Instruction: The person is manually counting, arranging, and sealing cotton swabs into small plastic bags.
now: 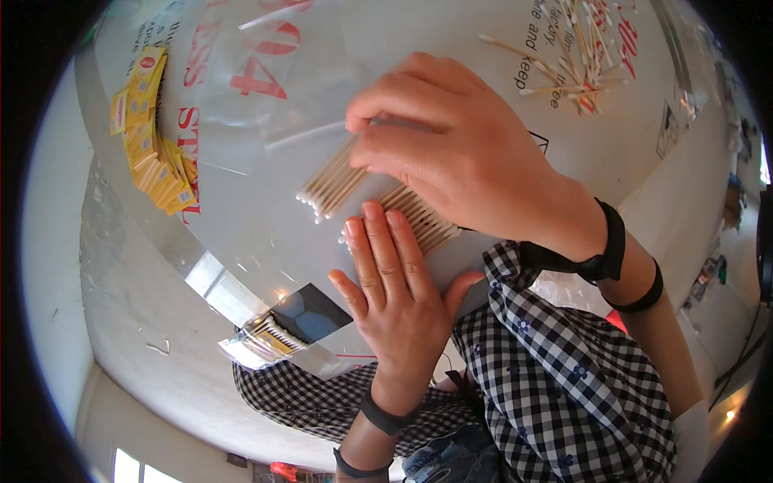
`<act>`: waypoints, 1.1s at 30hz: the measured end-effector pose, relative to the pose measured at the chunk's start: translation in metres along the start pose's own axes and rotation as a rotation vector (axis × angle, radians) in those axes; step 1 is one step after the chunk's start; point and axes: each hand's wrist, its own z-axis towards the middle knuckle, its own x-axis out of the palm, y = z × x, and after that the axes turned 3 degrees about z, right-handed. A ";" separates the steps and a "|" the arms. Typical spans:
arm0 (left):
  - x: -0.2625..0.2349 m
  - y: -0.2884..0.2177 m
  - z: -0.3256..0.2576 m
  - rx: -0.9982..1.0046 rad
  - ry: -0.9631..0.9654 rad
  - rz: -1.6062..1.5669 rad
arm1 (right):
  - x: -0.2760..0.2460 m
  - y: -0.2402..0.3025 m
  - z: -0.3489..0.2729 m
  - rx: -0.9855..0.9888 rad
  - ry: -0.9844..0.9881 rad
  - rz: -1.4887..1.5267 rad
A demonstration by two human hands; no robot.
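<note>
My left hand lies flat with its fingers stretched out. Its fingertips rest on the near row of white-tipped wooden cotton swabs. Above it, my right hand is bent over, thumb and forefinger closed around the upper end of a second group of cotton swabs. The white tips of that group point down and left, a little apart from the near row. My right palm and fingers hide part of both groups.
Loose cotton swabs are scattered at the far right of the film-covered table. Yellow packets lie along its left edge. Near the front edge sits a clear pack of cotton swabs beside a dark card.
</note>
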 end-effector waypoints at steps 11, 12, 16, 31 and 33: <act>0.003 0.003 -0.003 0.046 -0.026 0.020 | -0.031 0.018 -0.024 0.202 -0.016 0.128; 0.003 0.004 -0.004 0.050 -0.031 0.020 | -0.035 0.022 -0.032 0.201 -0.017 0.133; 0.002 0.002 -0.001 0.054 -0.040 -0.015 | -0.044 0.036 -0.059 0.288 0.117 0.151; 0.001 0.001 0.000 0.035 -0.076 -0.043 | -0.042 0.046 -0.064 0.278 0.132 0.024; 0.004 0.002 -0.001 0.043 -0.075 -0.059 | -0.053 0.046 -0.068 0.314 0.157 0.014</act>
